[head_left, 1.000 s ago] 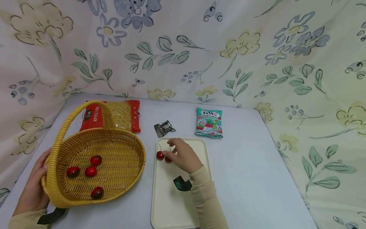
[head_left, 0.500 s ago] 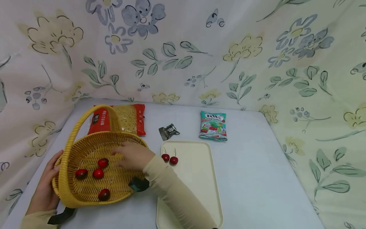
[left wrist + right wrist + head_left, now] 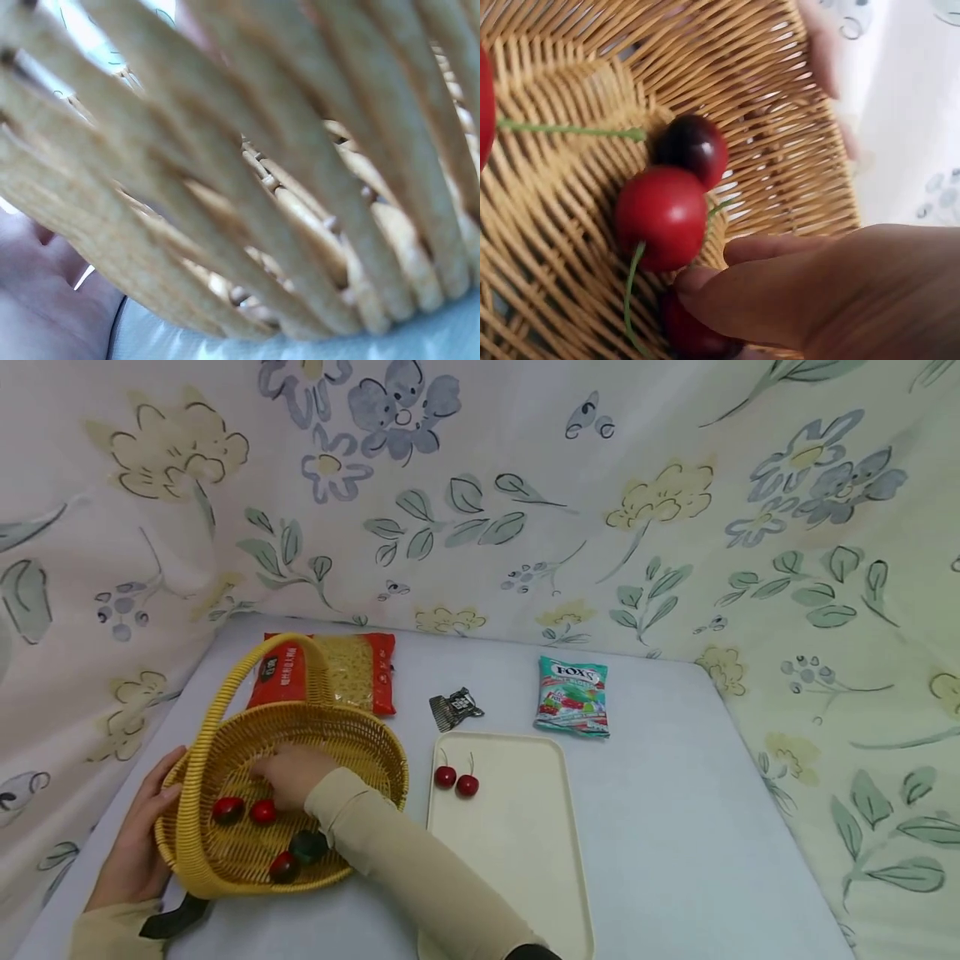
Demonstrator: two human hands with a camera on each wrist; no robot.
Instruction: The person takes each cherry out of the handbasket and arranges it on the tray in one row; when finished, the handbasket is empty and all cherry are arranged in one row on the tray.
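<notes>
Your left hand holds the woven, oval basket by its rim, some fingers hidden behind its wall. Inside, glossy round cherries lie near your right hand, which touches a dark cherry; its grip is too hidden to tell. Your sleeve covers part of the smooth, rectangular tray, where two stemmed cherries sit.

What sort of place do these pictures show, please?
Probably a staged indoor work area: floral cloth hangs behind a white table, which bears a wicker basket and a cream tray.
</notes>
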